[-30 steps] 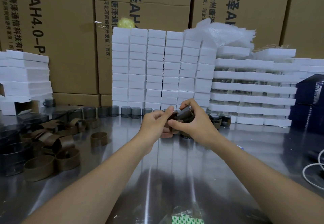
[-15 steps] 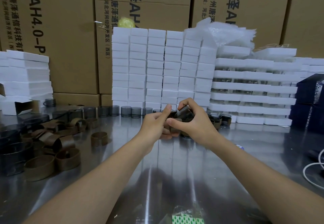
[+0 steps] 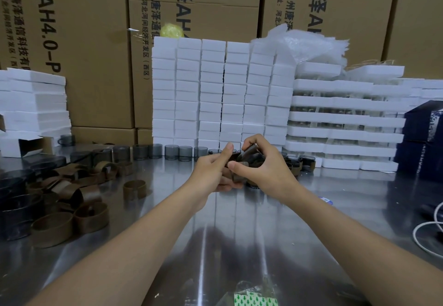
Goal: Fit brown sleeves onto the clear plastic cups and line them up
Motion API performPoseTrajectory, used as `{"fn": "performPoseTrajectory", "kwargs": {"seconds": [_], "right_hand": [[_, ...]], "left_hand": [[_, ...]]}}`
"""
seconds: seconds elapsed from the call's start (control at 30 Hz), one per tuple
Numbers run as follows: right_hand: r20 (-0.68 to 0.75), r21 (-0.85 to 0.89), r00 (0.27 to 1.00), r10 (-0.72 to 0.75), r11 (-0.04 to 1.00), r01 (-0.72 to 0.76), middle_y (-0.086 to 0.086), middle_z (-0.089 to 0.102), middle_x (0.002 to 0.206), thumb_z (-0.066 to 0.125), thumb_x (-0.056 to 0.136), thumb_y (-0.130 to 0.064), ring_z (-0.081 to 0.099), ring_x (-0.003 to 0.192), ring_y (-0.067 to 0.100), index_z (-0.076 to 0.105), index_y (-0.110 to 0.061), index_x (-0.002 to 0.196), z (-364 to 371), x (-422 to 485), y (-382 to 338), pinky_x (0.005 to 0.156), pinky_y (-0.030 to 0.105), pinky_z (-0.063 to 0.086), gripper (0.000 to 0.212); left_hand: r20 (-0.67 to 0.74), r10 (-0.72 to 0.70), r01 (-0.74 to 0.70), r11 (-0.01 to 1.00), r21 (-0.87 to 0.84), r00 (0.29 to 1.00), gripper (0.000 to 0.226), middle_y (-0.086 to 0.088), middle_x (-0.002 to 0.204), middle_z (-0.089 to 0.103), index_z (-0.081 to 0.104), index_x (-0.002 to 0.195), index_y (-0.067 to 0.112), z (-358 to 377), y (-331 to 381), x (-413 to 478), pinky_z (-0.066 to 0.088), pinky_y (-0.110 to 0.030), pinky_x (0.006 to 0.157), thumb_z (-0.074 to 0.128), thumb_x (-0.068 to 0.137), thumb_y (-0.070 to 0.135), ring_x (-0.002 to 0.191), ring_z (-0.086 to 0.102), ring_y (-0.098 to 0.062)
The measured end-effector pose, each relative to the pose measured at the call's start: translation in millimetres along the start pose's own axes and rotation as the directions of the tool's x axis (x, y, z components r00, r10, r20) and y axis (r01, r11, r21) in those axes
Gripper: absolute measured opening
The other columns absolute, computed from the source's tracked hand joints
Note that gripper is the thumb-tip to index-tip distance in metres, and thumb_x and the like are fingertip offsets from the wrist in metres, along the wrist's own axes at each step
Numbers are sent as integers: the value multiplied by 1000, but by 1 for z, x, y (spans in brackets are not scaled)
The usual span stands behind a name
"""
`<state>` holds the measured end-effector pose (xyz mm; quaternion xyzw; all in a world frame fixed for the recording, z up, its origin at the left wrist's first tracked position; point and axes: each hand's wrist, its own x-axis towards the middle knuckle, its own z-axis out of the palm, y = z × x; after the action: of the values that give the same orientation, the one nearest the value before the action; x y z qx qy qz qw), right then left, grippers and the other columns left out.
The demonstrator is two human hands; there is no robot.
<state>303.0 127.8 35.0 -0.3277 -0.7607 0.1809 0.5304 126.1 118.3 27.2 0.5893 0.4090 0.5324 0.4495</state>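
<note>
Foam stack (image 3: pixel 223 94): plain white.
Cup (image 3: pixel 251 153) I hold, before the stack: smoky grey, see-through.
Sleeve (image 3: pixel 241 163) I pinch on it: brown.
Loose sleeves (image 3: pixel 134 191), left of the stack: same brown, unpatterned.
Cup row (image 3: pixel 155 151), at the stack's foot: grey-tinted.
Cartons (image 3: pixel 96 66), behind the stack: tan, black print.
Box (image 3: pixel 424 126), right of the stack: dark blue.

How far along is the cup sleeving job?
Done: a few sleeved cups stand beyond the right hand. In hand: that hand grips a cup while the left hand works a sleeve onto it. Left: a row of bare cups and a pile of loose sleeves.
</note>
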Motion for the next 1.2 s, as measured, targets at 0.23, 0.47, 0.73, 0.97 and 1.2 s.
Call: {"fn": "performPoseTrajectory", "kwargs": {"seconds": [0.23,0.47,0.73,0.97,1.2], "right_hand": [[2,-4,1000,-11,1000,11,-12,69,83,91,81,-42,62,75,6,59,-32,107,1,0,1,73,29,53,43],[12,0,1000,0,1000,0,-8,72,87,89,79,-45,64,76,8,59,-32,108,1,0,2,74,30,53,43],[21,-6,1000,-5,1000,5,-7,73,85,89,80,-43,66,75,10,59,-32,109,-1,-1,-2,72,33,54,43],[-5,12,995,-100,995,100,-5,73,96,88,79,-40,71,89,16,64,-27,110,0,-4,-9,81,27,58,42],[-23,38,990,-137,990,138,-4,73,95,86,82,-28,72,92,17,61,-26,109,14,-6,-12,83,37,61,37]], "left_hand": [[-11,-4,4,1000,-10,1000,61,-9,92,83,77,110,17,-1,1,-2,55,-23,61,57,99,73,75,81,-24],[11,-55,55,998,16,998,53,-3,86,83,86,93,33,-2,4,-5,54,-27,68,55,100,75,75,81,-20],[66,-160,163,986,-39,985,47,-5,101,84,88,94,33,-7,8,-5,53,-25,66,66,92,74,86,82,-22],[213,-285,315,941,-123,935,45,-2,108,83,89,88,27,-20,10,-2,41,-19,49,88,73,69,99,82,-27],[164,-304,328,933,-148,939,44,4,88,81,88,93,30,-11,12,-3,32,-21,45,85,77,71,74,80,-22]]}}
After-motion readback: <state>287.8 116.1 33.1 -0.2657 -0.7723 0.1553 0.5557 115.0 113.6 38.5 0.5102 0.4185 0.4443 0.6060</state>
